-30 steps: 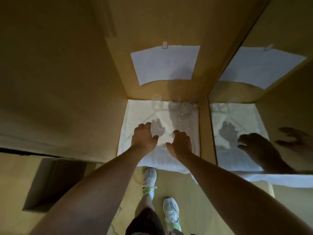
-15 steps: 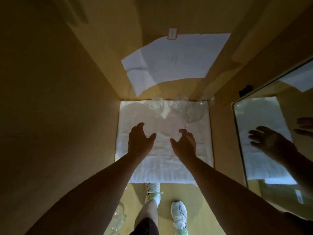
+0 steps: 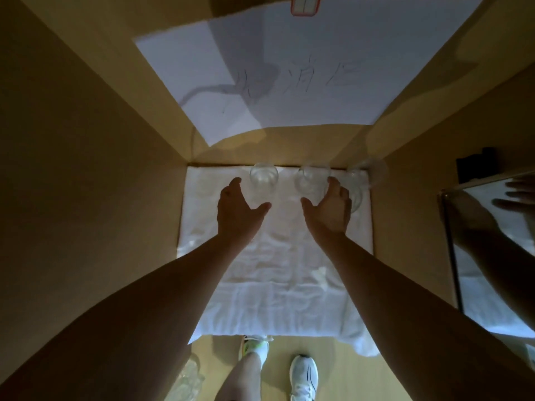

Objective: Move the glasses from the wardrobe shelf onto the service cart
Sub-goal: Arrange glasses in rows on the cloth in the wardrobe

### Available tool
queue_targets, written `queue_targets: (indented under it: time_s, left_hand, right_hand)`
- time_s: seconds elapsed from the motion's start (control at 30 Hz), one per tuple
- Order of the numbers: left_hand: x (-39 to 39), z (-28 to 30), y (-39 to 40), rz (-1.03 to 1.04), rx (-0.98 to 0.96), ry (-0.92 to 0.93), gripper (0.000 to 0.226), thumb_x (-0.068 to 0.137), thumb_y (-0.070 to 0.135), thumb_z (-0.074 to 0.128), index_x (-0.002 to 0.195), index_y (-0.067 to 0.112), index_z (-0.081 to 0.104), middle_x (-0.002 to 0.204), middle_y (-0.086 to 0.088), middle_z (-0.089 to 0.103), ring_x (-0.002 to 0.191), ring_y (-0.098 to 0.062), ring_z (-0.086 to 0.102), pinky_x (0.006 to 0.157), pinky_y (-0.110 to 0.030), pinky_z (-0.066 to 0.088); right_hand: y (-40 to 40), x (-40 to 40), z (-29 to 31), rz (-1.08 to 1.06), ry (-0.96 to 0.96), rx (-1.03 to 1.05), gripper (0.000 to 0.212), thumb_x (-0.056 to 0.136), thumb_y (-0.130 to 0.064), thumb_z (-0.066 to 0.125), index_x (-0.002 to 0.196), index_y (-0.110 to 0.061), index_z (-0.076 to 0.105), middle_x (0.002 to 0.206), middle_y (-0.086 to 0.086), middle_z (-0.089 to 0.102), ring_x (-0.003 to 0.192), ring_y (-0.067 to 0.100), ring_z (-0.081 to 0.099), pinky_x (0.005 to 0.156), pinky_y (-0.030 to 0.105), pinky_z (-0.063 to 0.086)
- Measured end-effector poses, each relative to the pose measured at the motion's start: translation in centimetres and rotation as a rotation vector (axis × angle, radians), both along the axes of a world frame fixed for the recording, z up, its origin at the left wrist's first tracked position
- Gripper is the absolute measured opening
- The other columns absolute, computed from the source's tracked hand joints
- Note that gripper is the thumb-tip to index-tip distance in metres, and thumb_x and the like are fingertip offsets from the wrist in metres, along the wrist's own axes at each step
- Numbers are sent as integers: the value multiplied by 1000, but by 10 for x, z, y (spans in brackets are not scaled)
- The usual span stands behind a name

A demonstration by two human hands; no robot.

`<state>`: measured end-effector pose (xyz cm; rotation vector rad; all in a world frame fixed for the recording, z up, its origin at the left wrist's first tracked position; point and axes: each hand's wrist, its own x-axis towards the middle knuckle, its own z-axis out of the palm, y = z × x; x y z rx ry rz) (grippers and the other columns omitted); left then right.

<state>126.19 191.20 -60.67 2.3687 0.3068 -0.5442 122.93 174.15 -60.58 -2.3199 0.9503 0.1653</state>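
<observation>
**Both hands opened toward the glasses on the shelf**

Nearest to the camera, two white shoes (image 3: 304, 377) were seen on the floor below the shelf edge. Above them, a white cloth (image 3: 278, 270) was spread over the shelf (image 3: 385, 198), and both forearms were stretched over it. The left hand (image 3: 238, 209) was held open, with the thumb spread, just beside the left glass (image 3: 264, 179); whether it was touched could not be told. The right hand (image 3: 328, 208) was also open and was placed between the middle glass (image 3: 311, 178) and the right glass (image 3: 357, 189), holding neither. The three glasses were lined up at the back of the cloth, against the back wall. Higher on that wall, a paper (image 3: 318, 68) with handwriting was fixed. At the right, a mirror (image 3: 492, 256) was seen.
</observation>
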Motion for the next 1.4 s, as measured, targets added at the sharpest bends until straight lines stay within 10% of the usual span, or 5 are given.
queue_targets:
  time_s: [0.43,0.9,1.4]
  left_hand:
    - [33,-30,-10,-2,-13,-45,116,60,45,95,153,16,32,149,-5,49,139,-24,46,104,-30,37]
    - [33,-36,-8,-26,-103,-77,85,62,33,95,137,25,55,124,0,65,112,-24,64,84,-28,42]
    - [-16,51,16,3,-195,-216,74,65,44,91,130,27,61,118,3,70,114,-21,63,99,-41,50]
  right_hand:
    - [-8,28,-29,91,-41,-140,106,74,-39,88,157,-11,27,152,17,44,145,34,32,119,47,29]
    - [-7,12,-26,191,-175,-188,83,52,-29,98,122,-5,62,116,15,68,117,34,58,111,48,43]
    - [5,-22,52,161,-176,-27,67,54,-45,92,109,-19,64,106,0,69,101,25,63,91,41,51]
